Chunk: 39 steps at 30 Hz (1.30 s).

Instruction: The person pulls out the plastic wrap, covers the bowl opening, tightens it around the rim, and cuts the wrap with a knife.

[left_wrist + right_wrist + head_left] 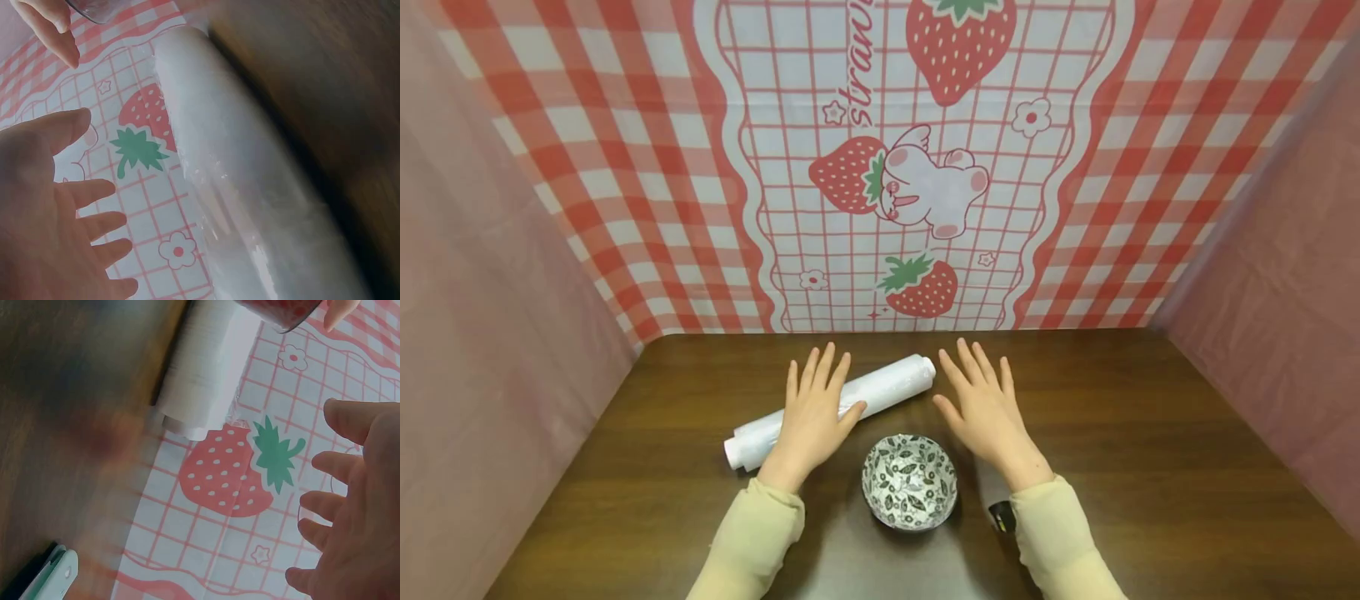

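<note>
A roll of clear plastic wrap [887,389] lies slantwise on the table, its white core showing at both ends. My left hand [811,425] is held over the roll's middle, fingers spread, hiding part of it. In the left wrist view, a gap separates that hand [56,212] from the wrap [237,181]. To the right of the roll's far end, my right hand [988,414] hovers with fingers spread and holds nothing. Between the two wrists stands a round bowl [910,483] with a dark leaf pattern on white inside.
A small black object [1002,516] lies by the right sleeve, partly covered. The right wrist view shows a pale-green and black object [56,575], cut off by the frame. Behind the brown table [1150,467] hangs a strawberry-print cloth [865,275], with pink cloth at both sides.
</note>
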{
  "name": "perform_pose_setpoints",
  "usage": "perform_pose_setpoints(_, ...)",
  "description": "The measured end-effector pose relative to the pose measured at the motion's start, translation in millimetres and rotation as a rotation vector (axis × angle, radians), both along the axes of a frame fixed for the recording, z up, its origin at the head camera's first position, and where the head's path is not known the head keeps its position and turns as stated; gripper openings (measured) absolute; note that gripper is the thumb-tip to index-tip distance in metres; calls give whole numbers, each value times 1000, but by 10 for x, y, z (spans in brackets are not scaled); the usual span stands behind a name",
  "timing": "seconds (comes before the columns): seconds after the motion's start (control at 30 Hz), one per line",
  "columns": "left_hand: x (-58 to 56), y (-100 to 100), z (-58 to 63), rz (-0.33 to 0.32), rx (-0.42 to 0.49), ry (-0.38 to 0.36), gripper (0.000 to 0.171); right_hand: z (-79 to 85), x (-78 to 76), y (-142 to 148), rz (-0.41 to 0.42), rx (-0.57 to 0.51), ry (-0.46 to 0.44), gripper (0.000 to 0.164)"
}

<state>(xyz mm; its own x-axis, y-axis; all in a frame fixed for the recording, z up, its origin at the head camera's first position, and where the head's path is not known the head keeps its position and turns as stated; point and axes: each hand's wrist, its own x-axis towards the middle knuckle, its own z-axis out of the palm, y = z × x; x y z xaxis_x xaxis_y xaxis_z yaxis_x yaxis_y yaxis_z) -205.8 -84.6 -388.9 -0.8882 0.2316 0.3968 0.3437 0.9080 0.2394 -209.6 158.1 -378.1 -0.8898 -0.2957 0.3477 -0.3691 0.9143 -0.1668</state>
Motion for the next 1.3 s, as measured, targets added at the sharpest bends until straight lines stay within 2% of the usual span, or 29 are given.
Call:
perform_pose_setpoints(0.33,15,-120,-40,-14,-40,-10,63,-40,-121,-53,102,13,84,56)
perform_pose_setpoints(0.57,35,-205,-62,-13,-74,8,54,-38,-275,-34,188,15,130,45)
perform_pose_setpoints(0.73,42,-272,-90,-7,-68,23,52,-36,-338,-53,189,-16,153,35)
perform_pose_setpoints(0.9,47,-338,-101,-4,-62,26,51,-66,-390,-77,168,-97,96,27)
perform_pose_setpoints(1.13,56,-402,-94,-34,-75,68,45,-120,-458,-71,166,-96,67,27)
perform_pose_setpoints(1.3,34,-432,-98,-50,-109,27,45,-166,-512,-74,168,-109,63,29)
